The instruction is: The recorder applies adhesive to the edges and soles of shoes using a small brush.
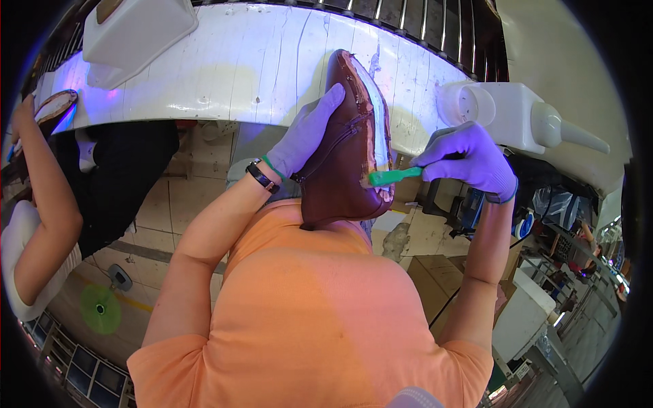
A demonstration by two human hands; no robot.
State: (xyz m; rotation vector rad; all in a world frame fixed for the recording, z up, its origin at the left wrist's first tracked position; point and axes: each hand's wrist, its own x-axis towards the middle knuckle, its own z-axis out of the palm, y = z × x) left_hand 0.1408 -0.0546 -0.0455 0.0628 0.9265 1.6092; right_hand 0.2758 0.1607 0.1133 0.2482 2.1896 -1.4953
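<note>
A dark brown leather boot (pixel 340 160) lies on its side against my body, its toe over the white table. My left hand (pixel 309 129), in a pale glove, is closed around the boot's upper near the toe. The underside faces right and shows a pale strip (pixel 374 102) along its middle, with no outsole on it. In my gloved right hand (pixel 471 162) is a green-handled brush (pixel 394 177), pinched between thumb and fingers. Its head touches the underside close to the heel. A side zipper runs along the boot's upper.
The white table (pixel 258 61) curves across the front, with a roller conveyor (pixel 435 27) behind it. A white bottle with a spout (pixel 524 115) lies at the right, and a white container (pixel 136 37) stands at the left. A co-worker's arm (pixel 51 183) holds another shoe piece at far left.
</note>
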